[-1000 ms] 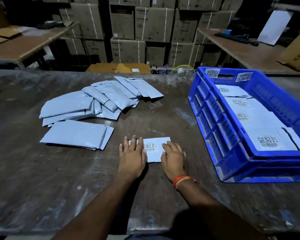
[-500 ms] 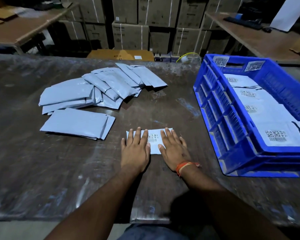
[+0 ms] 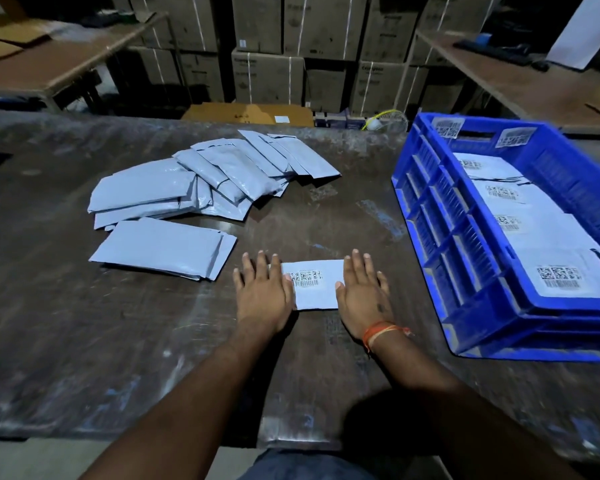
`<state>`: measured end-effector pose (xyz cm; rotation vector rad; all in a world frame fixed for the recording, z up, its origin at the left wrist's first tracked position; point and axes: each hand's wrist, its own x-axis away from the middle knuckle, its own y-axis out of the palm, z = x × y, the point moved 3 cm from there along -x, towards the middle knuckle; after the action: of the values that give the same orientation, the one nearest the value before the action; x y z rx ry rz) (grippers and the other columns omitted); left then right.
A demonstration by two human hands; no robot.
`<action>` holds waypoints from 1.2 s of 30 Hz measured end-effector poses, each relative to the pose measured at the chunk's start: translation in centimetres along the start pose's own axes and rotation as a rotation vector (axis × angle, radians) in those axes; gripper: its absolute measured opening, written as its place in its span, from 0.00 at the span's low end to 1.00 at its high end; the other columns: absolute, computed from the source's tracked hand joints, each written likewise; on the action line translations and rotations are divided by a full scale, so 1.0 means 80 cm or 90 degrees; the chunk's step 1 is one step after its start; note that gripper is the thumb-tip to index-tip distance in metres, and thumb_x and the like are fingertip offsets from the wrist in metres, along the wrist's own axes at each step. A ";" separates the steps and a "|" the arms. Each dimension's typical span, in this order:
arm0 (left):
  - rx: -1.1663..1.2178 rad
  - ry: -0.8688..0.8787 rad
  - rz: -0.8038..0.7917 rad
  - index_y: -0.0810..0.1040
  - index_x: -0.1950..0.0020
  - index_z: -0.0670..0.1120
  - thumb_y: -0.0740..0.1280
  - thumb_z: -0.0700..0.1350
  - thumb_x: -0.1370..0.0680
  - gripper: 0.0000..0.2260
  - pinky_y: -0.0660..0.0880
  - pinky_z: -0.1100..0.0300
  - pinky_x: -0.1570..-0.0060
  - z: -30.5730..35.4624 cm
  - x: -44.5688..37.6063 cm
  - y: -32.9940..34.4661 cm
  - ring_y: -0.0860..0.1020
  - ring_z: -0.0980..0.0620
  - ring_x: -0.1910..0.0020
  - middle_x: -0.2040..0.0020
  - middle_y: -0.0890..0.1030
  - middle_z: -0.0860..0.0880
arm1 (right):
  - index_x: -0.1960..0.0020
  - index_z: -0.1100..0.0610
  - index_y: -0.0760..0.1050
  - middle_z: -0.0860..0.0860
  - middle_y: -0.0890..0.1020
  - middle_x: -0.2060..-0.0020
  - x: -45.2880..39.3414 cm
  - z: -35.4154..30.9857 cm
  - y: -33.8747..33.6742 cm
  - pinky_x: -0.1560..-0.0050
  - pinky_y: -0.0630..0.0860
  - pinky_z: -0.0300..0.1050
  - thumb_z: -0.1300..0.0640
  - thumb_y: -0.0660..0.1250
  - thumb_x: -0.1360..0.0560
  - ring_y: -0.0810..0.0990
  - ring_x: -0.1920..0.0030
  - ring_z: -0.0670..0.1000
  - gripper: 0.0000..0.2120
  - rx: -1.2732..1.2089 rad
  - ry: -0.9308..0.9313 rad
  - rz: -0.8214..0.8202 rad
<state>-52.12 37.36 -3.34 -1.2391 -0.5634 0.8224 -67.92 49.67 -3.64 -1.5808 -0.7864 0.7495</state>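
Observation:
A small grey-white mailer packet (image 3: 317, 287) with a printed barcode label lies flat on the dark table (image 3: 153, 358) in front of me. My left hand (image 3: 262, 294) presses flat on its left end with straight fingers. My right hand (image 3: 362, 294), with an orange thread on the wrist, lies flat on its right end. Both hands cover the packet's ends. A pile of several plain grey mailer packets (image 3: 201, 188) lies to the upper left. At the right stands a blue plastic crate (image 3: 465, 258) holding labelled packets (image 3: 561, 271) in a row.
Stacked cardboard boxes (image 3: 267, 77) line the back wall behind the table. A flat yellow carton (image 3: 246, 114) and a small fan (image 3: 385, 121) sit past the far edge. Wooden side tables stand at the left (image 3: 49, 74) and at the right (image 3: 499, 74).
My two hands have slid apart along the packet, from its middle towards its ends, uncovering the barcode label. The view has tilted slightly.

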 end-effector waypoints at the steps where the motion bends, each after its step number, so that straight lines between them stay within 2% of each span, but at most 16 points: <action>1: -0.006 0.035 0.007 0.56 0.18 0.49 0.41 0.57 0.18 0.29 0.49 0.40 0.22 0.003 -0.004 -0.005 0.47 0.39 0.19 0.18 0.54 0.45 | 0.18 0.53 0.48 0.48 0.46 0.19 -0.002 -0.007 -0.003 0.24 0.51 0.52 0.45 0.41 0.19 0.42 0.20 0.50 0.31 -0.008 -0.030 0.014; 4: 0.010 0.163 -0.013 0.54 0.18 0.51 0.42 0.56 0.19 0.29 0.48 0.43 0.21 0.011 -0.003 -0.004 0.44 0.44 0.18 0.17 0.52 0.49 | 0.18 0.51 0.47 0.47 0.46 0.19 -0.008 -0.028 0.001 0.24 0.51 0.50 0.43 0.36 0.23 0.42 0.20 0.48 0.34 -0.036 -0.098 0.000; 7: -0.004 0.181 -0.020 0.57 0.19 0.54 0.47 0.55 0.17 0.25 0.54 0.40 0.24 0.002 0.010 0.013 0.47 0.44 0.19 0.18 0.54 0.51 | 0.18 0.50 0.48 0.46 0.48 0.19 -0.006 -0.037 0.015 0.23 0.54 0.52 0.41 0.36 0.23 0.44 0.20 0.47 0.34 -0.054 -0.120 -0.039; 10: -0.027 0.144 -0.011 0.57 0.20 0.60 0.47 0.56 0.16 0.23 0.57 0.40 0.26 -0.010 0.013 0.017 0.51 0.43 0.20 0.18 0.56 0.51 | 0.18 0.49 0.48 0.45 0.49 0.19 -0.006 -0.029 0.016 0.23 0.53 0.53 0.41 0.39 0.20 0.44 0.20 0.46 0.31 -0.039 -0.122 -0.060; 13: -0.021 0.115 -0.017 0.55 0.20 0.61 0.45 0.57 0.16 0.23 0.55 0.40 0.24 -0.018 0.014 0.018 0.52 0.41 0.20 0.18 0.56 0.48 | 0.19 0.50 0.48 0.46 0.50 0.19 -0.007 -0.010 0.013 0.24 0.52 0.54 0.42 0.46 0.17 0.46 0.20 0.49 0.29 -0.019 -0.083 -0.062; 17: -0.006 0.065 -0.012 0.56 0.20 0.61 0.45 0.58 0.17 0.23 0.54 0.39 0.24 -0.022 0.017 0.017 0.53 0.41 0.20 0.19 0.56 0.44 | 0.19 0.50 0.49 0.49 0.48 0.19 -0.010 0.014 0.013 0.24 0.52 0.55 0.42 0.46 0.17 0.46 0.20 0.54 0.29 0.016 -0.011 -0.085; 19: 0.021 0.000 0.009 0.60 0.21 0.59 0.48 0.57 0.17 0.23 0.58 0.39 0.26 -0.014 0.020 0.012 0.57 0.41 0.22 0.21 0.58 0.40 | 0.19 0.51 0.49 0.52 0.49 0.19 -0.010 0.014 0.005 0.24 0.52 0.56 0.43 0.48 0.17 0.47 0.20 0.56 0.29 0.015 0.039 -0.099; 21: 0.060 -0.092 0.033 0.65 0.23 0.55 0.54 0.55 0.19 0.23 0.64 0.40 0.30 -0.005 0.024 0.001 0.63 0.39 0.27 0.25 0.62 0.37 | 0.20 0.52 0.53 0.56 0.57 0.22 -0.006 0.008 -0.006 0.27 0.58 0.56 0.46 0.53 0.18 0.55 0.23 0.59 0.28 -0.017 0.094 -0.067; 23: 0.103 -0.169 0.029 0.66 0.25 0.54 0.59 0.54 0.21 0.23 0.68 0.43 0.35 0.003 0.030 -0.009 0.67 0.38 0.33 0.30 0.64 0.38 | 0.23 0.52 0.60 0.57 0.68 0.31 0.000 -0.001 -0.009 0.33 0.66 0.56 0.46 0.58 0.20 0.65 0.31 0.60 0.28 -0.068 0.115 0.007; 25: 0.154 -0.210 0.012 0.67 0.25 0.54 0.62 0.55 0.21 0.24 0.68 0.46 0.36 0.012 0.032 -0.017 0.67 0.38 0.36 0.33 0.65 0.39 | 0.25 0.51 0.64 0.58 0.72 0.38 0.002 -0.008 -0.006 0.37 0.69 0.55 0.45 0.63 0.24 0.69 0.39 0.61 0.29 -0.146 0.124 0.049; 29: 0.340 -0.286 -0.033 0.72 0.31 0.58 0.69 0.52 0.23 0.21 0.69 0.52 0.36 0.004 0.018 -0.015 0.69 0.39 0.35 0.33 0.68 0.41 | 0.31 0.47 0.68 0.58 0.76 0.42 -0.006 -0.005 -0.003 0.37 0.74 0.50 0.48 0.74 0.34 0.76 0.42 0.61 0.33 -0.355 0.204 -0.004; 30: 0.387 -0.297 -0.035 0.74 0.35 0.60 0.71 0.52 0.26 0.20 0.72 0.52 0.36 -0.002 0.014 -0.012 0.73 0.40 0.37 0.35 0.71 0.42 | 0.34 0.43 0.69 0.57 0.79 0.45 -0.009 -0.001 -0.004 0.40 0.77 0.52 0.48 0.74 0.38 0.78 0.45 0.59 0.34 -0.446 0.225 -0.026; 32: 0.534 -0.295 -0.036 0.77 0.45 0.61 0.72 0.53 0.31 0.15 0.80 0.47 0.43 -0.012 0.008 -0.007 0.82 0.44 0.49 0.39 0.79 0.45 | 0.43 0.36 0.71 0.55 0.83 0.49 -0.012 0.010 -0.001 0.46 0.81 0.57 0.48 0.73 0.45 0.83 0.50 0.57 0.31 -0.620 0.239 -0.047; 34: 0.677 -0.269 -0.061 0.80 0.49 0.54 0.73 0.44 0.27 0.09 0.82 0.47 0.50 -0.013 0.006 -0.014 0.82 0.48 0.60 0.44 0.84 0.46 | 0.45 0.39 0.75 0.53 0.83 0.48 -0.013 0.014 -0.010 0.47 0.81 0.53 0.54 0.75 0.43 0.82 0.52 0.54 0.28 -0.715 0.206 -0.030; 36: 0.740 -0.241 -0.069 0.80 0.50 0.49 0.71 0.37 0.23 0.07 0.80 0.54 0.57 -0.010 -0.002 -0.032 0.80 0.49 0.61 0.47 0.84 0.44 | 0.44 0.49 0.79 0.54 0.83 0.46 -0.010 0.010 -0.031 0.47 0.78 0.48 0.64 0.75 0.37 0.81 0.52 0.51 0.23 -0.777 0.184 -0.016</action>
<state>-51.01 36.51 -1.09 0.0113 -0.3331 1.0593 -69.24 49.73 -1.29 -2.6562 -1.1185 -0.0879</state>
